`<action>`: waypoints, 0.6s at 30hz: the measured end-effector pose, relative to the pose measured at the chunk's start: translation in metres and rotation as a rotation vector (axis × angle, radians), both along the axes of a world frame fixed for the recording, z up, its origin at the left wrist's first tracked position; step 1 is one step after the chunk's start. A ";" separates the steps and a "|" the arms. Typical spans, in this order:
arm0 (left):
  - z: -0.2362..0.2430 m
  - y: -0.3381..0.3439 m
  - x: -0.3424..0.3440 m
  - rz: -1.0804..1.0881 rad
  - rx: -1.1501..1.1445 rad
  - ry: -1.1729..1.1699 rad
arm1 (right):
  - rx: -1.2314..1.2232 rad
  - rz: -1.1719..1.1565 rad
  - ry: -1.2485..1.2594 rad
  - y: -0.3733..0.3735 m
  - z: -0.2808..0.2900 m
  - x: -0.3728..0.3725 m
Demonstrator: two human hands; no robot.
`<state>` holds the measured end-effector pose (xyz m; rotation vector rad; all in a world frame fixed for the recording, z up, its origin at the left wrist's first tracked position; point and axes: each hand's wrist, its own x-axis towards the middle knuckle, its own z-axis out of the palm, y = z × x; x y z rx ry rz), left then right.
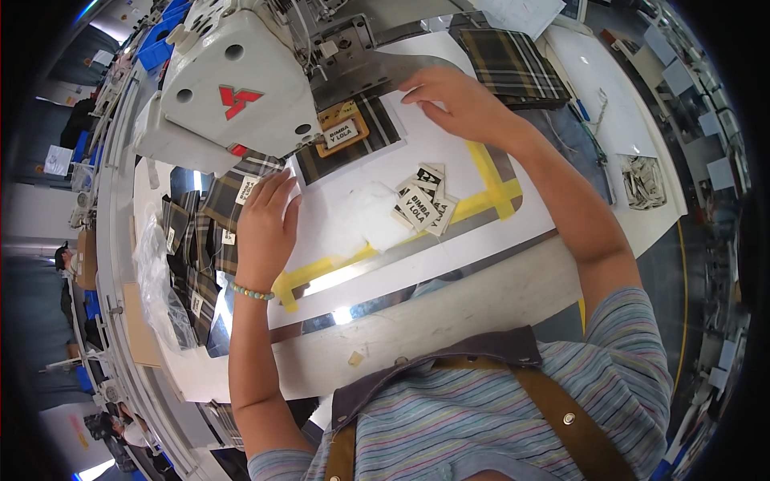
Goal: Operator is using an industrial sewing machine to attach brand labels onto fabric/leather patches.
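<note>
A dark plaid fabric piece (pixel 382 120) lies on the white work plate beneath the sewing machine head (pixel 241 60). A brass-coloured clamp frame (pixel 358 138) rests on it around a white printed label (pixel 340 135). My right hand (pixel 465 103) hovers at the far right of this piece, thumb and fingers apart, with nothing in them. To the left of the machine's needle area is my left hand (pixel 267 220), fingers stretched out and thumb apart. Its fingertips are beside a labelled plaid piece (pixel 228 200); whether they touch it I cannot tell. A loose pile of white labels (pixel 421 204) sits near the plate's middle.
Yellow tape (pixel 329 268) marks the plate's near and right edges. More labelled plaid pieces (pixel 192 276) and clear plastic (pixel 154 272) lie at the left. A plaid stack (pixel 513 68) is at the far right, near a bundle of labels (pixel 643 183).
</note>
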<state>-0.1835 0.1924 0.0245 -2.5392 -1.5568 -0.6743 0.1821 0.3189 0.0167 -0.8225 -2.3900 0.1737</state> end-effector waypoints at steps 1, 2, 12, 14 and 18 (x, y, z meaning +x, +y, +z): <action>0.000 0.001 0.004 0.007 -0.024 0.023 | -0.010 -0.006 0.061 0.000 0.001 0.004; 0.001 0.003 0.006 -0.015 -0.008 0.031 | -0.015 0.005 0.069 0.000 0.003 0.010; -0.011 0.015 0.003 -0.018 0.099 0.037 | -0.038 -0.081 0.044 0.001 -0.009 0.045; -0.015 0.015 -0.002 -0.005 0.136 0.048 | -0.044 -0.096 0.037 0.004 -0.013 0.046; -0.015 0.018 -0.010 0.064 0.159 -0.124 | -0.072 -0.096 0.079 0.008 -0.015 0.049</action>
